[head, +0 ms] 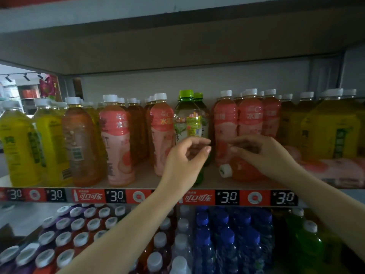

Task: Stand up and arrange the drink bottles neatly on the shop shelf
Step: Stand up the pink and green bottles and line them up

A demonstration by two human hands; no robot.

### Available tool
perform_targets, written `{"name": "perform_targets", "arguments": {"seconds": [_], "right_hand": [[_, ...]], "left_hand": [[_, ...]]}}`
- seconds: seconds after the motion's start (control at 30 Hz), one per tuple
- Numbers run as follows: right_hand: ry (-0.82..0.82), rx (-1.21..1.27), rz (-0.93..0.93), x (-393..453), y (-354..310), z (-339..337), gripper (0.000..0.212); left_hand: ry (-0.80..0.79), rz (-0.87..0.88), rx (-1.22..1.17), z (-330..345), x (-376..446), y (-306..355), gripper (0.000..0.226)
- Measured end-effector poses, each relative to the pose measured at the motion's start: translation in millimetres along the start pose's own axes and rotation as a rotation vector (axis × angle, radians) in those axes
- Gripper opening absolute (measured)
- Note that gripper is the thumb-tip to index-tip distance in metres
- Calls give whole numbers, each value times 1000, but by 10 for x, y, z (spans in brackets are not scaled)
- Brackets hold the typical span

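Observation:
A pink peach-drink bottle (240,172) lies on its side on the shelf board (146,177), white cap toward the left. My right hand (262,151) hovers just over it with loosely curled fingers and holds nothing. My left hand (186,161) is raised in front of an upright green-capped bottle (187,117), fingers relaxed and slightly curled, not gripping it. More pink bottles (249,117) stand upright behind the fallen one. Another pink bottle (339,171) lies flat at the right.
Yellow bottles (18,147), an amber bottle (81,147) and pink bottles (117,139) stand in rows to the left. Yellow packs (331,131) stand at the right. Price strip (227,197) runs along the shelf edge. Below are white-capped and blue-capped bottles (223,240).

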State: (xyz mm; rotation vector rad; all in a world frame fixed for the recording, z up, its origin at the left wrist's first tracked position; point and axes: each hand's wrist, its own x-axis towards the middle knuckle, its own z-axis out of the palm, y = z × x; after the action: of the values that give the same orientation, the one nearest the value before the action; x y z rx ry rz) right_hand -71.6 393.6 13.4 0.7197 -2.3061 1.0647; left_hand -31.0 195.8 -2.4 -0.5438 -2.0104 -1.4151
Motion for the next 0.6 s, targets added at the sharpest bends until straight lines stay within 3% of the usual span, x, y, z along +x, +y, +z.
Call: {"name": "perform_targets", "arguments": {"seconds": [0.27, 0.43, 0.6], "right_hand": [[-326, -287, 11, 142, 195, -368, 34], [-533, -416, 28, 269, 293, -467, 45], [-656, -321, 101, 347, 361, -482, 71]], "left_hand": [[-306, -275, 147, 515, 136, -37, 29], [-260, -397, 41, 611, 205, -90, 24], [-136, -380, -18, 653, 219, -74, 24]]}}
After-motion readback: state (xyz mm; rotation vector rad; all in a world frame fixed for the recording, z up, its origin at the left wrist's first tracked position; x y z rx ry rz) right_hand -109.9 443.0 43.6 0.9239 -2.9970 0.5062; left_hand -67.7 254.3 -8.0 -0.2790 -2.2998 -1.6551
